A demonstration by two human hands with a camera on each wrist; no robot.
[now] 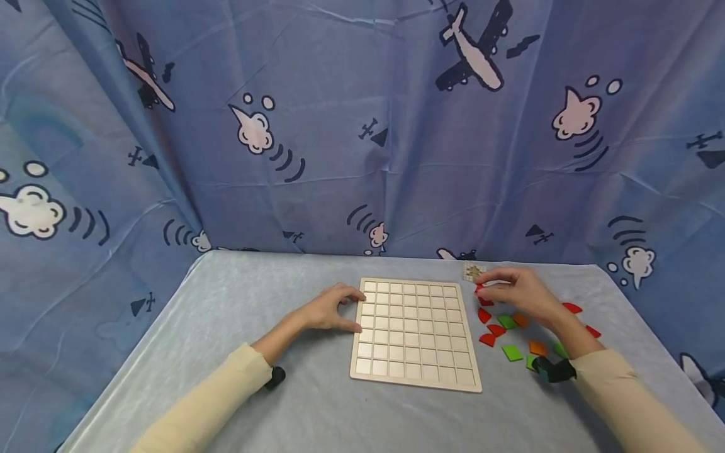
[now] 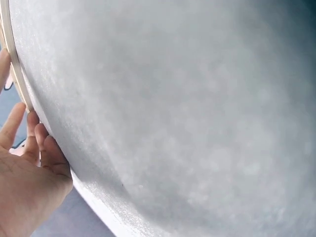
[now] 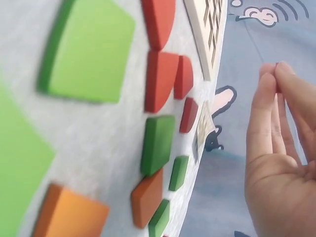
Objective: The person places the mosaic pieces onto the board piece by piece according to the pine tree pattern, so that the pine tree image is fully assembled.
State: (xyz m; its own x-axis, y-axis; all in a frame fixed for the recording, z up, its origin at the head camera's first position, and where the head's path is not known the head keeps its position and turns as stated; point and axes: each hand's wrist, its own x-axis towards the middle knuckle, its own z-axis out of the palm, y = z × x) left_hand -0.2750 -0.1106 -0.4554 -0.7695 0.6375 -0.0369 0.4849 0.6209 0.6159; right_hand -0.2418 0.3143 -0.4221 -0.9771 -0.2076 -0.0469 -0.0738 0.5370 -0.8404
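A pale wooden board [image 1: 416, 333] with a grid of square recesses lies flat on the table. My left hand [image 1: 331, 308] is at its left edge, thumb and forefinger spread apart and touching the rim. In the left wrist view, fingertips of the left hand [image 2: 34, 168] rest against the board's side [image 2: 17, 74]. Beyond the board's right edge, my right hand [image 1: 518, 292] pinches a small red piece [image 1: 479, 288] between thumb and fingertips. Only a sliver of that piece shows in the right wrist view, where the right hand [image 3: 281, 148] is raised off the cloth.
Right of the board lie several loose tiles: red quarter-circle pieces [image 1: 484, 315], green squares [image 1: 512, 352] and orange squares [image 1: 538, 347]. A small patterned card [image 1: 471, 270] lies near the back edge. A blue printed curtain [image 1: 340, 126] hangs behind the cloth-covered table [image 1: 272, 277].
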